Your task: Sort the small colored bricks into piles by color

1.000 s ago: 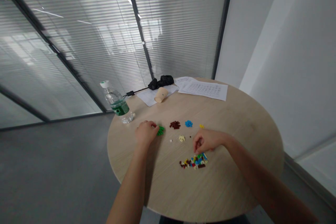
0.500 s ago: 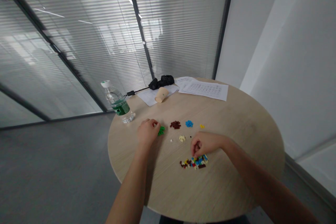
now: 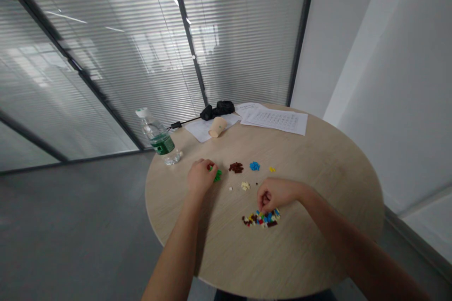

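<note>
My left hand (image 3: pixel 200 177) is closed, fingers curled at the edge of a small pile of green toy bricks (image 3: pixel 218 176). A bit of green shows by its fingertips, but I cannot tell whether it is held. My right hand (image 3: pixel 275 194) is closed in a pinch, its fingertips low over the far edge of a mixed pile of colourful toy bricks (image 3: pixel 260 219). Anything in that pinch is hidden. Between and beyond the hands lie brown bricks (image 3: pixel 236 168), blue bricks (image 3: pixel 254 166), yellow bricks (image 3: pixel 271 169), cream bricks (image 3: pixel 245 186), one white piece (image 3: pixel 230 189) and a tiny dark piece (image 3: pixel 256 184).
Everything stands on a round wooden table (image 3: pixel 335 164). A water bottle (image 3: pixel 162 143) is at its left edge. Towards the back are a paper cup (image 3: pixel 217 127) on its side, printed sheets (image 3: pixel 278 120) and a black object (image 3: pixel 225 107) with a cable. Glass partitions with blinds rise behind.
My left hand has shifted slightly to the right, and some green now shows by its fingertips. My right hand stays almost where it was, over the mixed pile.
</note>
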{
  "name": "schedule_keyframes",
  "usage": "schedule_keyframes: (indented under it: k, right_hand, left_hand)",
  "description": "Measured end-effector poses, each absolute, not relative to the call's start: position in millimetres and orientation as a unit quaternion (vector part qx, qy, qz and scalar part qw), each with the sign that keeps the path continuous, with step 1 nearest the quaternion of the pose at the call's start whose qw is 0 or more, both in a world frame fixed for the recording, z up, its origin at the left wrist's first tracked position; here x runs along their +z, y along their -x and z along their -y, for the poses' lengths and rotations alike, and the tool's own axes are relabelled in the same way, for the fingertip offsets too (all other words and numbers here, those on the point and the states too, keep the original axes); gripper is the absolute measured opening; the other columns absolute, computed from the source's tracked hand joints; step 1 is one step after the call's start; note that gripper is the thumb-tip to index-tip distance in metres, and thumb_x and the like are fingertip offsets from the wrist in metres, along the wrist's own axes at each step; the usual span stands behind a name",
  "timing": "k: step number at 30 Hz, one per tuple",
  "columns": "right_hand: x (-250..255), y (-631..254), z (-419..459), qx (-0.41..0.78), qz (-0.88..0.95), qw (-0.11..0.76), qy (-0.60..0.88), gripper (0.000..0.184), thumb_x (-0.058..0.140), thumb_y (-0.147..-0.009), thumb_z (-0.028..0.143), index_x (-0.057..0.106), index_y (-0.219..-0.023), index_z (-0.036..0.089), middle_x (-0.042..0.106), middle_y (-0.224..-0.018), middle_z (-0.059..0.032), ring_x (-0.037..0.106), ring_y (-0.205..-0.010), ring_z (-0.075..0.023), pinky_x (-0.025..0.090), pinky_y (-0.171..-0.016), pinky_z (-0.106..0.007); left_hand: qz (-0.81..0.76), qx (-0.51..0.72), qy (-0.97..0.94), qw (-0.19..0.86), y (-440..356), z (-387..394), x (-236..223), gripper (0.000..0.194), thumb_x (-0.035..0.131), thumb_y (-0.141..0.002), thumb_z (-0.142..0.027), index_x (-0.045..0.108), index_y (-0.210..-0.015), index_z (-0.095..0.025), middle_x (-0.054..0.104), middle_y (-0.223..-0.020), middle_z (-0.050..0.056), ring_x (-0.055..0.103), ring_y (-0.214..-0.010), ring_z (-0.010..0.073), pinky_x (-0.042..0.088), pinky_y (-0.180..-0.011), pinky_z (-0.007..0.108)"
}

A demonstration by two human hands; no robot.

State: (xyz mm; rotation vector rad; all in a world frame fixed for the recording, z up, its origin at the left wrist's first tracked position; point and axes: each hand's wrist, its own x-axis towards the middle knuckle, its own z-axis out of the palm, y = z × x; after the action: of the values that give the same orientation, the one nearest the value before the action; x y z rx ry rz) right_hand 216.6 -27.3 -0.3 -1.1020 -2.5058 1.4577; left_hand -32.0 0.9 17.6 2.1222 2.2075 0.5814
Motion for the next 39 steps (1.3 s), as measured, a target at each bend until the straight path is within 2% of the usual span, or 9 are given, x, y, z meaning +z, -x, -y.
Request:
schedule_keyframes:
  k: [19, 31, 33, 35, 38, 39]
  right_hand:
    - [0, -213, 30, 0.422, 0.829, 0.056, 0.363, 0.012, 0.063, -0.068, 0.018, 0.073, -0.074, 0.013, 0.055, -0.055, 0.0026, 0.042, -0.049, -0.0062, 0.030, -0.046, -0.017]
    - [3, -211, 32, 0.450, 0.819, 0.034, 0.354, 0.009, 0.067, -0.067, 0.016, 0.072, -0.073, 0.012, 0.050, -0.052, 0.0045, 0.038, -0.046, -0.0057, 0.028, -0.045, -0.018]
    - [7, -214, 31, 0.458, 0.818, 0.059, 0.342, 0.009, 0.067, -0.068, 0.019, 0.071, -0.074, 0.013, 0.052, -0.054, 0.0039, 0.040, -0.048, -0.0063, 0.030, -0.047, -0.019]
    - [11, -219, 26, 0.428, 0.820, 0.127, 0.357, 0.010, 0.065, -0.072, 0.022, 0.071, -0.076, 0.014, 0.056, -0.058, 0.0023, 0.043, -0.052, -0.0076, 0.032, -0.050, -0.019]
    - [14, -232, 15, 0.290, 0.798, 0.273, 0.453, 0.016, 0.058, -0.080, 0.026, 0.069, -0.079, 0.015, 0.062, -0.067, -0.0015, 0.049, -0.059, -0.0107, 0.034, -0.055, -0.021]
    - [13, -238, 11, 0.237, 0.789, 0.292, 0.486, 0.016, 0.057, -0.081, 0.026, 0.069, -0.080, 0.016, 0.063, -0.069, -0.0026, 0.051, -0.061, -0.0120, 0.035, -0.056, -0.022]
  left_hand:
    - [-0.685, 0.202, -0.700, 0.011, 32, -2, 15, 0.025, 0.048, -0.083, -0.029, 0.070, -0.085, -0.017, 0.066, -0.089, 0.008, 0.059, -0.088, 0.0203, 0.043, -0.074, 0.028]
    - [-0.678, 0.207, -0.705, 0.016, 31, -3, 13, 0.023, 0.049, -0.083, -0.028, 0.070, -0.083, -0.017, 0.065, -0.088, 0.007, 0.058, -0.088, 0.0203, 0.042, -0.074, 0.028]
    - [-0.667, 0.214, -0.713, 0.020, 32, -4, 13, 0.023, 0.049, -0.083, -0.028, 0.069, -0.083, -0.017, 0.065, -0.087, 0.007, 0.058, -0.088, 0.0203, 0.042, -0.074, 0.028]
    - [-0.648, 0.226, -0.727, 0.026, 32, -4, 12, 0.023, 0.049, -0.084, -0.027, 0.069, -0.081, -0.017, 0.065, -0.087, 0.007, 0.057, -0.088, 0.0204, 0.042, -0.075, 0.029]
    - [-0.614, 0.234, -0.753, 0.033, 31, -4, 13, 0.023, 0.049, -0.084, -0.026, 0.069, -0.080, -0.016, 0.064, -0.087, 0.008, 0.056, -0.088, 0.0210, 0.042, -0.078, 0.030]
    - [-0.604, 0.233, -0.762, 0.034, 31, -4, 13, 0.023, 0.049, -0.084, -0.026, 0.069, -0.080, -0.015, 0.064, -0.086, 0.008, 0.055, -0.089, 0.0213, 0.042, -0.078, 0.031]
